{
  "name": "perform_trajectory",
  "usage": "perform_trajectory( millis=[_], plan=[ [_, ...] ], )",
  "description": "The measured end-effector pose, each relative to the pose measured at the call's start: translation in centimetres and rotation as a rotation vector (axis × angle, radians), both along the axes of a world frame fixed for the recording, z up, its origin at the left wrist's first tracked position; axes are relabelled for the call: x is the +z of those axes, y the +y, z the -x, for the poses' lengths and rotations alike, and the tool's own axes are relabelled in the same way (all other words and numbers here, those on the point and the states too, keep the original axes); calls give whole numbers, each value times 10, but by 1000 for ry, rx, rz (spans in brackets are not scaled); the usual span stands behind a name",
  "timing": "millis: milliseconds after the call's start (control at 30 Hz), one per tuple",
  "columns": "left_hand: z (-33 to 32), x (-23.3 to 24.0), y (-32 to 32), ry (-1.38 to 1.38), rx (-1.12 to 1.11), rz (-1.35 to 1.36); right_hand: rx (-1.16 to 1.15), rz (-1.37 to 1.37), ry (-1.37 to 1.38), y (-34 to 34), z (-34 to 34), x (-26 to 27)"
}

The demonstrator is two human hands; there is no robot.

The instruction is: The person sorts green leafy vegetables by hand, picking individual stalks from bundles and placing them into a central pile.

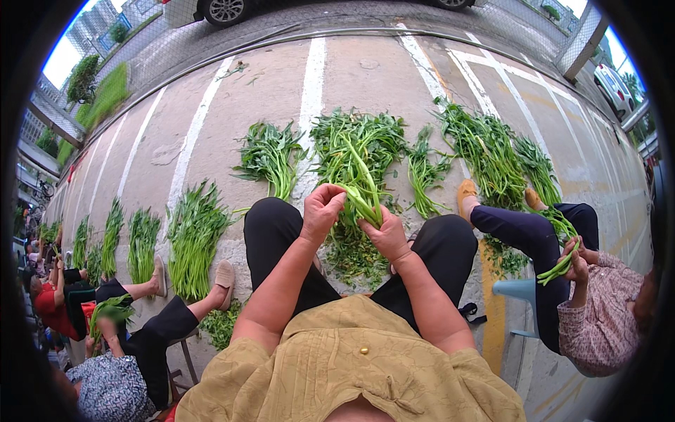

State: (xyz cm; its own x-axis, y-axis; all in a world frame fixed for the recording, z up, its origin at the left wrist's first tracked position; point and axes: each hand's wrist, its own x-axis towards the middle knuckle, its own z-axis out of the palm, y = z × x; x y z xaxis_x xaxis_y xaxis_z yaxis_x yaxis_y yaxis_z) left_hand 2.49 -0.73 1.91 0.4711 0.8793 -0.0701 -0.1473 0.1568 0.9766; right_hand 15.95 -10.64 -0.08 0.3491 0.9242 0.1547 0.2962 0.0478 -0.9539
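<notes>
My right hand (387, 235) grips a small bunch of water spinach stems (364, 203) above the gap between my knees. The thumb and fingers of my left hand (322, 211) pinch at the edge of this bunch; the exact piece between them is partly hidden. Beyond my hands, a broad heap of leafy water spinach (358, 137) lies on the pavement. Loose trimmed leaves (356, 264) are scattered on the ground between my feet, below the held stems.
Smaller water spinach bundles lie left (271, 155) and right (424, 174) of the heap. A seated person (596, 311) at right holds stems beside a blue stool (517, 293). Seated people (111, 380) work at left by more bundles (195, 242). A mesh fence (274, 39) runs ahead.
</notes>
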Motion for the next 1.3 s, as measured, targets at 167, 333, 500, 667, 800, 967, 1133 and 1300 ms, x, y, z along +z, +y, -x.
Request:
perform_trajectory(
  millis=[167,333,500,667,800,967,1133,1300],
  plan=[
    [7,1,9,-13,-131,63,-5,53,-385,-4,10,3],
    [8,12,11,252,61,-555,38,7,-607,-4,11,-3],
    [5,46,15,625,-216,-1019,120,-21,-672,-5,14,1],
    [9,65,41,823,-664,-1067,149,-93,-661,-5,15,-2],
    [7,79,45,870,-800,-1093,166,-104,-670,-8,14,4],
    [5,84,40,910,-870,-1123,189,-111,-693,-13,13,5],
    [7,71,25,944,-782,-1362,217,-98,-732,-18,12,7],
    [10,60,34,925,-390,-1358,201,-113,-743,-21,11,14]
  ],
)
